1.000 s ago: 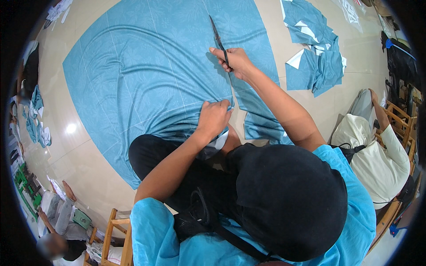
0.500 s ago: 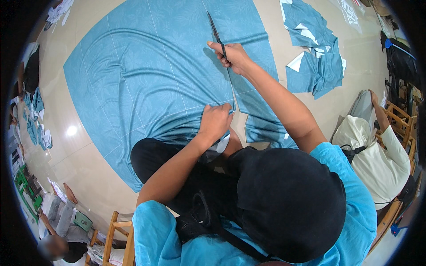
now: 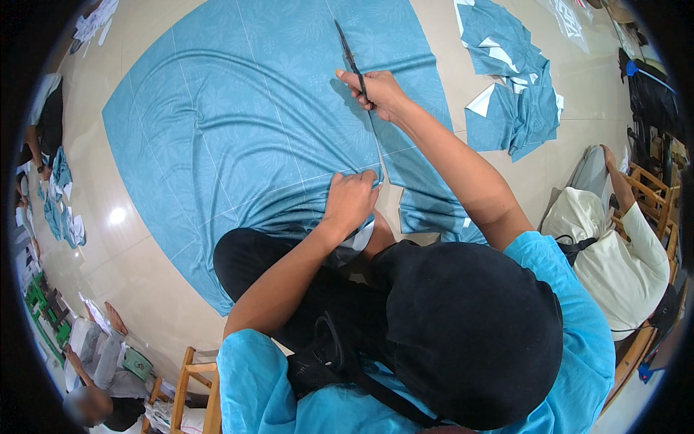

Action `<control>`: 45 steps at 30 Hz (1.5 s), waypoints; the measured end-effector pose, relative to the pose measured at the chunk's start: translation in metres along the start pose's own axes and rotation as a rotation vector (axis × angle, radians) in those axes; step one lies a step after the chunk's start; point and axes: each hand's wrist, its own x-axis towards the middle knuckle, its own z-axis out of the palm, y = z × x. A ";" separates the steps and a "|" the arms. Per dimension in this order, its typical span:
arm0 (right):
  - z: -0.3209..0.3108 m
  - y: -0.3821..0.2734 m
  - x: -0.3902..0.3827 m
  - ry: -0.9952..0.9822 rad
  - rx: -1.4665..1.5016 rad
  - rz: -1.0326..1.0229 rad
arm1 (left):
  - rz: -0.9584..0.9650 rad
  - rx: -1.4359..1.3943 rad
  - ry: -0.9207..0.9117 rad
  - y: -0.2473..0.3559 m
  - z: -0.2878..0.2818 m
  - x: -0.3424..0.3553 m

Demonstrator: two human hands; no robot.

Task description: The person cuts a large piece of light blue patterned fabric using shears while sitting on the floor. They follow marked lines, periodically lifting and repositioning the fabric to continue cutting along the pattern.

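Observation:
A large sheet of blue leaf-patterned fabric (image 3: 238, 101) with white lines spreads over the floor. My right hand (image 3: 377, 94) is closed around the handles of black scissors (image 3: 348, 52), whose blades point away from me over the fabric. A cut runs back from the scissors towards me, parting a narrower strip (image 3: 408, 163) on the right from the main sheet. Beside the near end of this cut, my left hand (image 3: 351, 197) pinches the bunched edge of the main sheet. Folds fan out leftward from that grip. My knee in black hides part of the near fabric.
Cut blue pieces with white undersides (image 3: 517, 101) lie on the tiled floor (image 3: 144, 267) at right. More blue pieces (image 3: 61, 210) lie far left, by a co-worker's arm. A person in a cream top (image 3: 607, 253) sits right. A wooden stool (image 3: 191, 383) stands lower left.
The scissors' tips have shifted very slightly left; my left hand stays in place. At the far left, a co-worker's arm now reaches down to the blue pieces.

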 end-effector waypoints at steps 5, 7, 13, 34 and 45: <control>0.000 0.001 0.001 0.019 -0.036 -0.001 | 0.014 0.001 0.021 0.000 0.000 0.000; 0.001 0.000 0.000 0.010 -0.024 -0.003 | 0.026 -0.014 0.044 0.000 0.000 -0.001; 0.001 -0.010 0.006 -0.013 -0.018 0.000 | 0.021 -0.006 0.034 0.001 -0.001 0.000; 0.005 -0.025 0.021 0.028 -0.044 0.002 | -0.003 0.000 -0.004 0.000 0.001 -0.001; 0.011 -0.041 0.039 0.019 -0.001 -0.029 | 0.018 -0.014 0.032 0.000 -0.001 0.000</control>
